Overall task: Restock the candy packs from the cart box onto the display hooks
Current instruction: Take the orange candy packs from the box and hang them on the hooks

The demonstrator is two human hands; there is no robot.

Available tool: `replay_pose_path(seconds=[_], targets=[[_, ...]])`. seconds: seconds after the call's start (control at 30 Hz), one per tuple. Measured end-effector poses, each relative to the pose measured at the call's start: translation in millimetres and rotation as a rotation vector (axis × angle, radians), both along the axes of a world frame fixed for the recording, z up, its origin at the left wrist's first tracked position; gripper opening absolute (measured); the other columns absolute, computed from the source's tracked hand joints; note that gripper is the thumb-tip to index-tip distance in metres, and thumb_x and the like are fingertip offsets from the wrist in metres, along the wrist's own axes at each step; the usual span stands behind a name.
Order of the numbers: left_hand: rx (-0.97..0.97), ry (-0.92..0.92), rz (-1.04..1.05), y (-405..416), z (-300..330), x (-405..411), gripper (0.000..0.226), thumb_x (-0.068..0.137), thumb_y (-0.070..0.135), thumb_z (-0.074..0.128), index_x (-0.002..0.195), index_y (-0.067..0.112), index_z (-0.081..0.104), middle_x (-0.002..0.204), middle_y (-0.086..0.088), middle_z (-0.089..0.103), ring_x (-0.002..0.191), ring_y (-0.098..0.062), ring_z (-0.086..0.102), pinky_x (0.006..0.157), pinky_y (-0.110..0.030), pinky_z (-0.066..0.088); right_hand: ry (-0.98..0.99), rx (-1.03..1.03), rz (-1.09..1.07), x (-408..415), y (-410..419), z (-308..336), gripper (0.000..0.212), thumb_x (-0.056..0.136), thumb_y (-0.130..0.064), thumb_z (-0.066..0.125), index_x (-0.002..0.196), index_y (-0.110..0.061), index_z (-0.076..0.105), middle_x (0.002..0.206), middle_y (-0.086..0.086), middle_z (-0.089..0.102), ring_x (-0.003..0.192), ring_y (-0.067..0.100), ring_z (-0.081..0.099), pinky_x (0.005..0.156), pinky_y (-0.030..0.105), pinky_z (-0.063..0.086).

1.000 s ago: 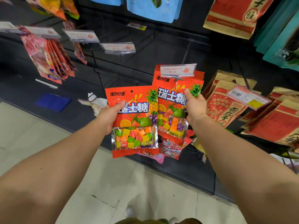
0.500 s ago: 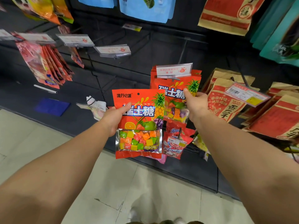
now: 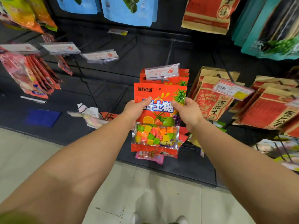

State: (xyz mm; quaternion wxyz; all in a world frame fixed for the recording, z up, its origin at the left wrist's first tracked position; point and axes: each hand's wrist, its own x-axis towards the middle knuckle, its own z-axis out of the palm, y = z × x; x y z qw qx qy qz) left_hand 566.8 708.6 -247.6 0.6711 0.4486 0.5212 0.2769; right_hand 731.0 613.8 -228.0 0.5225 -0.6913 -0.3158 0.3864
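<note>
Now the left hand (image 3: 134, 109) pinches the candy pack (image 3: 159, 117) at its left edge, the right hand (image 3: 188, 113) at its right, just below the hook's price tag (image 3: 161, 72). Probably light, floppy, slick film: grip the upper edges.

Black display wall (image 3: 145, 50), pale tile floor (image 3: 145, 199).

Even overhead light, fairly bright. The dark back panel (image 3: 145, 50) soaks it up. Glare glints on the candy pack (image 3: 159, 117) window. Wide-angle bending and motion blur smear the edges, worst far right.
</note>
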Motion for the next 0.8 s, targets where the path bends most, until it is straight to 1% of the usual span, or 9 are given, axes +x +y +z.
replay_pose_path(seconds=[0.03, 0.1, 0.2, 0.23, 0.3, 0.4, 0.5, 0.67, 0.8], targets=[[0.006, 0.009, 0.0, 1.3, 2.3, 4.1, 0.038, 0.086, 0.039, 0.076, 0.115, 0.015, 0.065, 0.105, -0.01, 0.076, 0.088, -0.025, 0.075, 0.075, -0.038, 0.061, -0.006, -0.006, -0.016, 2.4, 1.2, 0.7, 0.01, 0.094, -0.025, 0.067, 0.098, -0.02, 0.06, 0.101, -0.008, 0.068, 0.1, 0.015, 0.064, 0.095, 0.034, 0.051], [-0.001, 0.011, 0.011, 4.5, 6.1, 10.8, 0.042, 0.085, 0.043, 0.076, 0.115, 0.015, 0.066, 0.103, -0.009, 0.077, 0.087, -0.025, 0.076, 0.075, -0.038, 0.062, -0.013, -0.013, -0.042, 4.6, 3.8, 3.4, 0.019, 0.094, -0.027, 0.067, 0.108, -0.017, 0.06, 0.11, -0.004, 0.066, 0.106, 0.019, 0.062, 0.102, 0.037, 0.047], [-0.007, 0.025, 0.036, 9.3, 8.7, 17.3, 0.046, 0.083, 0.049, 0.077, 0.113, 0.016, 0.068, 0.101, -0.009, 0.077, 0.087, -0.026, 0.076, 0.08, -0.042, 0.062, -0.027, -0.017, -0.07, 6.8, 8.8, 4.3, 0.027, 0.093, -0.028, 0.067, 0.113, -0.012, 0.06, 0.106, 0.002, 0.068, 0.108, 0.025, 0.064, 0.102, 0.046, 0.05], [-0.004, 0.03, 0.045, 10.3, 9.6, 18.6, 0.046, 0.082, 0.049, 0.077, 0.113, 0.016, 0.068, 0.101, -0.009, 0.077, 0.086, -0.025, 0.076, 0.079, -0.041, 0.062, -0.026, -0.02, -0.074, 7.2, 10.3, 5.1, 0.035, 0.093, -0.031, 0.068, 0.12, -0.01, 0.059, 0.107, 0.003, 0.069, 0.109, 0.026, 0.064, 0.101, 0.046, 0.05], [-0.005, 0.044, 0.059, 11.9, 11.0, 20.2, 0.048, 0.082, 0.052, 0.077, 0.112, 0.016, 0.067, 0.101, -0.008, 0.077, 0.084, -0.023, 0.075, 0.073, -0.037, 0.061, -0.042, -0.037, -0.072, 7.3, 13.2, 5.4, 0.061, 0.087, -0.042, 0.071, 0.134, -0.007, 0.053, 0.125, 0.007, 0.066, 0.117, 0.027, 0.062, 0.103, 0.047, 0.049], [-0.033, 0.051, 0.077, 13.2, 13.7, 21.5, 0.051, 0.08, 0.057, 0.075, 0.111, 0.017, 0.066, 0.097, -0.007, 0.077, 0.082, -0.022, 0.075, 0.069, -0.034, 0.06, -0.031, -0.013, -0.048, 13.7, 21.2, -3.4, 0.08, 0.077, -0.054, 0.072, 0.14, -0.011, 0.048, 0.138, 0.008, 0.059, 0.123, 0.028, 0.059, 0.103, 0.049, 0.049], [-0.033, 0.071, 0.086, 14.7, 16.2, 23.1, 0.055, 0.08, 0.059, 0.074, 0.114, 0.016, 0.065, 0.098, -0.006, 0.077, 0.082, -0.022, 0.075, 0.069, -0.035, 0.06, -0.037, -0.009, -0.058, 14.0, 23.5, -0.4, 0.082, 0.078, -0.055, 0.071, 0.143, -0.011, 0.044, 0.139, 0.008, 0.058, 0.125, 0.028, 0.058, 0.104, 0.049, 0.048], [-0.034, 0.102, 0.082, 18.1, 19.0, 26.4, 0.058, 0.079, 0.06, 0.074, 0.117, 0.016, 0.064, 0.098, -0.006, 0.077, 0.083, -0.022, 0.075, 0.069, -0.035, 0.06, -0.036, -0.051, -0.113, 11.0, 25.9, 7.7, 0.077, 0.091, -0.041, 0.068, 0.151, -0.009, 0.032, 0.146, 0.009, 0.05, 0.13, 0.028, 0.053, 0.108, 0.046, 0.044], [-0.042, 0.127, 0.074, 20.8, 16.6, 29.5, 0.061, 0.078, 0.062, 0.074, 0.117, 0.017, 0.064, 0.098, -0.006, 0.077, 0.083, -0.022, 0.076, 0.073, -0.037, 0.061, -0.06, -0.07, -0.121, 12.5, 28.1, 4.2, 0.074, 0.091, -0.041, 0.067, 0.15, -0.01, 0.034, 0.143, 0.008, 0.054, 0.11, 0.022, 0.065, 0.101, 0.043, 0.05]])
